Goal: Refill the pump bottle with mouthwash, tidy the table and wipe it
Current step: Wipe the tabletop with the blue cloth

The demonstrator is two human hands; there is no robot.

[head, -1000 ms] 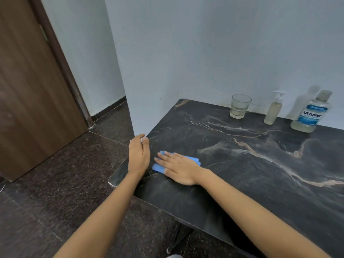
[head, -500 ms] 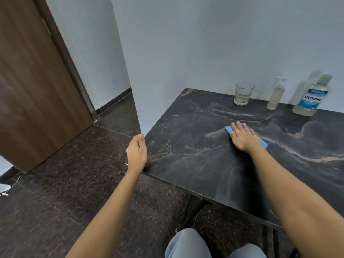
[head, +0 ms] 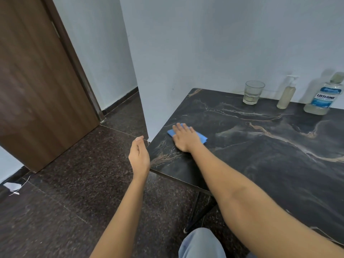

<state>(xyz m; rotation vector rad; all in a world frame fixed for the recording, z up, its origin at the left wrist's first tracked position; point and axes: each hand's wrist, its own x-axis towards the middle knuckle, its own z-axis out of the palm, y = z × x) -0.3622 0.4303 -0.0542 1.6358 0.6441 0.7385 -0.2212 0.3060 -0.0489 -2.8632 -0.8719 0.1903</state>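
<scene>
My right hand [head: 184, 138] lies flat on a blue cloth [head: 202, 137] near the left edge of the dark marble table [head: 260, 155], pressing it down. My left hand [head: 139, 155] hovers open just off the table's left corner, holding nothing. Along the back wall stand a drinking glass [head: 253, 92] with a little liquid, a small pump bottle [head: 286, 94] with yellowish liquid, and a Listerine mouthwash bottle [head: 323, 97], capped and mostly empty.
A white wall runs behind the table and forms a corner at its left end. A brown wooden door [head: 37, 81] stands at left. The floor is dark speckled tile, with a scrap of white paper [head: 12, 186] at far left. My knee [head: 201, 243] shows below.
My right hand has slid the blue cloth from the table's middle back to its left edge. My left hand has come off the table's corner and now hovers beside it.
</scene>
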